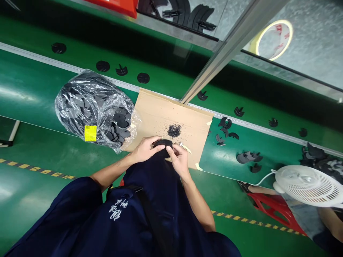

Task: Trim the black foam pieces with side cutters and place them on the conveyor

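Note:
Between my two hands is a flat, round black disc (163, 143), held at the near edge of a brown cardboard sheet (152, 107). My left hand (147, 149) pinches its left side, thumb on top. On its right side, the thumb and fingers of my right hand (179, 157) are closed on it. Just beyond the disc lies a small heap of black crumbs (174, 130), with specks scattered around. A small pale tool (185, 147), its kind unclear, rests right of my right hand. Left of the cardboard stands a clear plastic bag (88, 103) full of black discs (120, 119).
Black parts (143, 77) are spaced along the green belt (166, 84) behind the bench. A metal post (214, 64) rises at the cardboard's back edge. To the right are loose black pieces (248, 157), a white fan (308, 184) and another person's arm (331, 223). A tape roll (276, 39) lies beyond.

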A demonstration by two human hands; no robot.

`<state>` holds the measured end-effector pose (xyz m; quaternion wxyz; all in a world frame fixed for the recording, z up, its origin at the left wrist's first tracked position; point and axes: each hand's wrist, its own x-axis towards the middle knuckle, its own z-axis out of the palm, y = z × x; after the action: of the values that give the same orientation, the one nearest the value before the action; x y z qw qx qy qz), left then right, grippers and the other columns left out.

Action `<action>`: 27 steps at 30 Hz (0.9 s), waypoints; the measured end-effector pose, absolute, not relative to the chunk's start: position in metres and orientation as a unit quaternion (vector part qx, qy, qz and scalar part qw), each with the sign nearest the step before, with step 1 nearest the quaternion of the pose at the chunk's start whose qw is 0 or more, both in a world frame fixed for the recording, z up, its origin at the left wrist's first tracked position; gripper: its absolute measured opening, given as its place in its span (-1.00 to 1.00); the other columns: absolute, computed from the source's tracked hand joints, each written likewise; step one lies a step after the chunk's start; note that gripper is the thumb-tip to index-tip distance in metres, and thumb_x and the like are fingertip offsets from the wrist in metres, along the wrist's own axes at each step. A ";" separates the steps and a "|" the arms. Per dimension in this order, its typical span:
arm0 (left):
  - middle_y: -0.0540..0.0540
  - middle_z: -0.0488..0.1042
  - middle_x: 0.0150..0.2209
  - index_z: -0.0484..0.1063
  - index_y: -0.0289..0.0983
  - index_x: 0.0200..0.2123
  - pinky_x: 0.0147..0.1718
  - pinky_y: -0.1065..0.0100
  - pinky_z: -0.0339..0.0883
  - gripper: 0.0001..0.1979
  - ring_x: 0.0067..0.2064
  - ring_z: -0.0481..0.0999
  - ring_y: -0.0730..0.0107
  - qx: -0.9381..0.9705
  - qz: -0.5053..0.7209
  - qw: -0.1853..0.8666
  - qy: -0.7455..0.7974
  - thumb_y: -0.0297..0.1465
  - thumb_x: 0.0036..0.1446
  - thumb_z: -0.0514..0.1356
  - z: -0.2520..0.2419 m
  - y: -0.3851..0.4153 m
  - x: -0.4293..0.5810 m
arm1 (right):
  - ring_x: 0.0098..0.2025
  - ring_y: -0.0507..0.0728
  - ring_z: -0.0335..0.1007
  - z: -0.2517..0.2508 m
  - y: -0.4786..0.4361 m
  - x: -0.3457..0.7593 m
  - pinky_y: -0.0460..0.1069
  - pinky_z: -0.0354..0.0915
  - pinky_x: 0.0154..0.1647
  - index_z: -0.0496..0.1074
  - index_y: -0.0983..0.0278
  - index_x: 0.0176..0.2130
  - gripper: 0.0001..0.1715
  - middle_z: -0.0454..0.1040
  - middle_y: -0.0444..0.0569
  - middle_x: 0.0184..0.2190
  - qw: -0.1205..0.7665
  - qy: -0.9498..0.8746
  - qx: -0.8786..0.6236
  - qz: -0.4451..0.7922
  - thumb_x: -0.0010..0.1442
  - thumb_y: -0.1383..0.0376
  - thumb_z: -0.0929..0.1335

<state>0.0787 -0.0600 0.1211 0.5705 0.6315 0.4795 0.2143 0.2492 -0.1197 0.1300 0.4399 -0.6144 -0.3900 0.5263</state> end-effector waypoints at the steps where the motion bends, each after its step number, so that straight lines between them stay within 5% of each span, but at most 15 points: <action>1: -0.10 0.61 -0.28 0.55 -0.31 -0.12 -0.31 0.39 0.47 -0.55 -0.29 0.56 0.31 0.629 0.220 0.571 0.480 -0.02 0.22 0.24 0.120 -0.061 0.079 | -0.50 -0.01 0.06 0.131 -0.120 0.249 -0.07 0.14 -0.53 0.45 0.23 -0.43 -0.48 0.22 -0.19 -0.52 0.439 -0.385 -0.613 0.533 0.19 -0.15 0.42; 10: -0.08 0.59 -0.33 0.57 -0.34 -0.18 -0.33 0.40 0.44 -0.45 -0.31 0.53 0.35 0.585 0.228 0.626 0.463 0.08 0.17 0.26 0.120 -0.061 0.079 | -0.55 -0.03 0.02 0.134 -0.120 0.251 -0.09 0.18 -0.59 0.35 0.22 -0.48 -0.41 0.14 -0.23 -0.58 0.428 -0.368 -0.601 0.566 0.14 -0.21 0.43; 18: -0.15 0.65 -0.17 0.58 -0.35 -0.11 -0.18 0.32 0.53 -0.35 -0.16 0.62 0.23 0.487 0.237 0.716 0.440 0.12 0.00 0.38 0.119 -0.058 0.081 | -0.53 -0.02 0.02 0.132 -0.121 0.249 -0.08 0.06 -0.53 0.32 0.21 -0.47 -0.40 0.15 -0.23 -0.58 0.431 -0.368 -0.603 0.561 0.16 -0.22 0.42; 27: -0.17 0.65 -0.09 0.57 -0.33 0.00 -0.06 0.29 0.51 -0.47 -0.05 0.61 0.18 0.545 0.234 0.686 0.422 -0.01 0.20 0.28 0.120 -0.059 0.078 | -0.53 -0.01 0.02 0.128 -0.123 0.252 -0.07 0.07 -0.52 0.34 0.20 -0.43 -0.43 0.14 -0.24 -0.58 0.417 -0.376 -0.593 0.576 0.14 -0.20 0.44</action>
<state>0.0782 -0.0591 0.1199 0.6859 0.5453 0.4216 0.2335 0.2517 -0.1230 0.1276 0.4170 -0.5934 -0.3764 0.5764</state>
